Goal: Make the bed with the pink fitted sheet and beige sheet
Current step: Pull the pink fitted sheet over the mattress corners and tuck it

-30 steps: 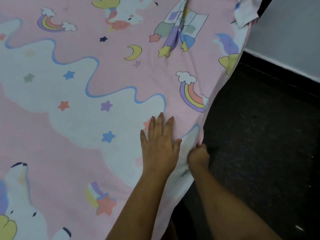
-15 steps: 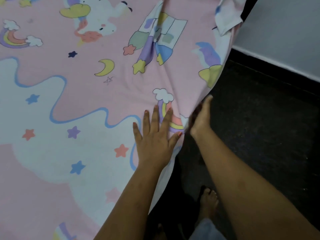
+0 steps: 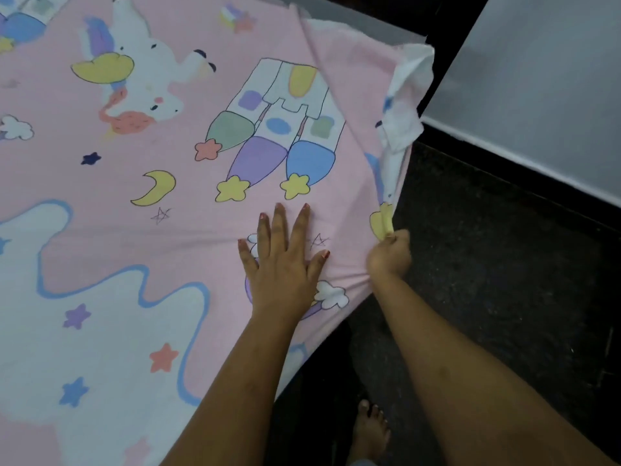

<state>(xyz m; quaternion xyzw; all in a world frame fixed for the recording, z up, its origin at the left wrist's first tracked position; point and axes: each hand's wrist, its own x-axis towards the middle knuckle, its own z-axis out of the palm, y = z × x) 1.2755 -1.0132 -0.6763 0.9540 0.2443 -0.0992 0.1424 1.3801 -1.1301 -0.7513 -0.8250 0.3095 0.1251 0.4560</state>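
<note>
1. We log the pink fitted sheet (image 3: 161,183) spread across the top of the mattress, printed with unicorns, stars and a castle. Its right edge hangs over the side, above the dark floor (image 3: 504,280).
2. The left hand (image 3: 285,267) lies flat on the sheet near that edge. Its fingers are straight and spread wide, pressing down and holding nothing.
3. The right hand (image 3: 389,255) is just beside it at the edge, fingers curled tight round a bunch of the sheet's hem. Creases gather toward the grip.
4. The far corner (image 3: 408,95) is loose and turned back, white side up. Beyond it we see a grey strip (image 3: 363,21), likely bare mattress.
5. We judge the step in hand to be drawing the side hem down and under.
6. To do it well, we would pull downward and inward rather than outward, with the flat hand anchoring the top so the print does not drag askew.
7. We would then work toward the loose corner and seat it fully before smoothing.
8. The risk, in our judgement, is that a hard tug frees a corner we cannot see.
9. The beige sheet is not in view. A bare foot (image 3: 368,428) stands on the floor beside the bed.
</note>
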